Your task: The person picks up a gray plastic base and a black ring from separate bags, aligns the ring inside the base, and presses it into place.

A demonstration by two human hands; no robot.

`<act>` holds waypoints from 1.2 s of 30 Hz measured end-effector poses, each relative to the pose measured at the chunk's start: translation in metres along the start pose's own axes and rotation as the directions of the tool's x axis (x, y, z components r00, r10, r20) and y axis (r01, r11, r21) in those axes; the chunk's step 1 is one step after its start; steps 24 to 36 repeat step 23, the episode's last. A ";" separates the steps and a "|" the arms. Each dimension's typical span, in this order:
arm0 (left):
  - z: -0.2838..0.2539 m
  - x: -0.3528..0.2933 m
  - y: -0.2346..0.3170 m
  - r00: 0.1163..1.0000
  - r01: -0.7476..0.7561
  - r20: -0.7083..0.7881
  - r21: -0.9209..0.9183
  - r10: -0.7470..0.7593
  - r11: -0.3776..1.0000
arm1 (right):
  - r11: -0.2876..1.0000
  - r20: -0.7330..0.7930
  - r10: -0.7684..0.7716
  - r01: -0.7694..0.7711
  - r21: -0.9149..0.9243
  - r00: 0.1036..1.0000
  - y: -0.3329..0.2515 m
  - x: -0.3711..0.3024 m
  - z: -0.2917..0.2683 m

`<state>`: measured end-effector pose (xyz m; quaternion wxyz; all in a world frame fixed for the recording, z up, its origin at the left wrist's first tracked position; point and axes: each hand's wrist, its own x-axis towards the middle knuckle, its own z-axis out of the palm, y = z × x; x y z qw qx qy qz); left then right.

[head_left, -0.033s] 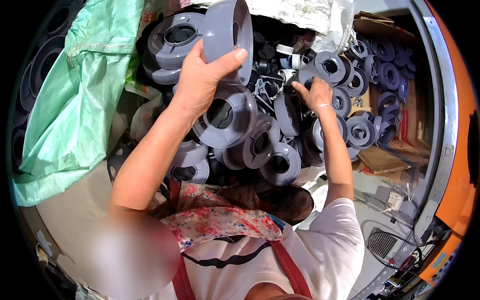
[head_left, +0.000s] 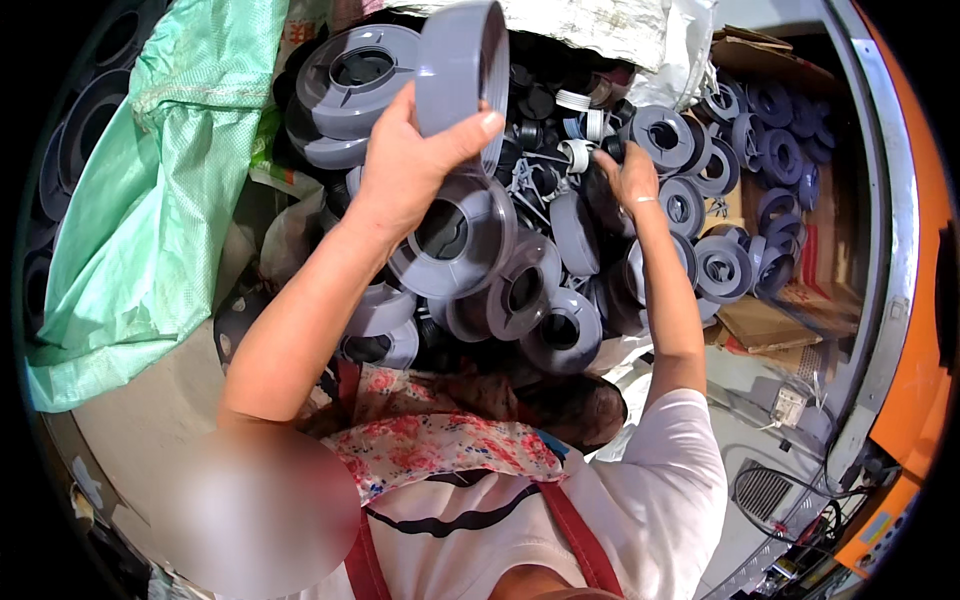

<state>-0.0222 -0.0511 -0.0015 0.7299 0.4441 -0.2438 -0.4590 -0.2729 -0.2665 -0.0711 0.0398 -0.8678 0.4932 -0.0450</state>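
My left hand (head_left: 425, 160) is closed around the wall of a large grey plastic ring (head_left: 450, 75), held up on its edge above the pile. Its thumb lies across the rim. Lower and to the right, my right hand (head_left: 632, 180) has thumb and fingers bent around a small black plastic piece (head_left: 614, 149), partly hidden by the fingers. Beside that hand lies a grey flanged ring (head_left: 664, 138), and a small white threaded ring (head_left: 576, 155) rests left of the fingertips. Under my left wrist sits another grey flanged ring (head_left: 455, 235).
More grey rings (head_left: 562, 328) are heaped in front of me, with small black fittings among them. A green woven sack (head_left: 150, 190) stands at left, a white sack (head_left: 600, 35) at the back. Smaller rings (head_left: 778, 152) fill a cardboard box (head_left: 815, 250) at right, next to an orange machine panel (head_left: 915, 300).
The large ring in my left hand has shifted slightly right. My right hand has moved a little up and away, and the grey flanged ring beside it shows further right.
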 end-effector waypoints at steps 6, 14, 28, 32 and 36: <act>-0.007 -0.008 0.002 1.000 -0.018 0.017 0.220 0.014 0.975 | 0.918 0.089 0.383 -0.390 0.069 0.919 0.037 0.086 0.113; -0.007 -0.007 -0.005 0.996 0.080 -0.044 0.244 -0.071 0.967 | 0.899 0.091 0.001 -0.040 0.435 0.996 -0.047 0.043 0.062; -0.008 -0.015 -0.009 0.965 0.218 0.166 -0.078 -0.203 0.973 | 0.439 -0.093 -0.261 0.204 0.875 0.961 -0.154 -0.046 -0.077; -0.008 -0.015 -0.009 0.965 0.218 0.166 -0.078 -0.203 0.973 | 0.439 -0.093 -0.261 0.204 0.875 0.961 -0.154 -0.046 -0.077; -0.008 -0.015 -0.009 0.965 0.218 0.166 -0.078 -0.203 0.973 | 0.439 -0.093 -0.261 0.204 0.875 0.961 -0.154 -0.046 -0.077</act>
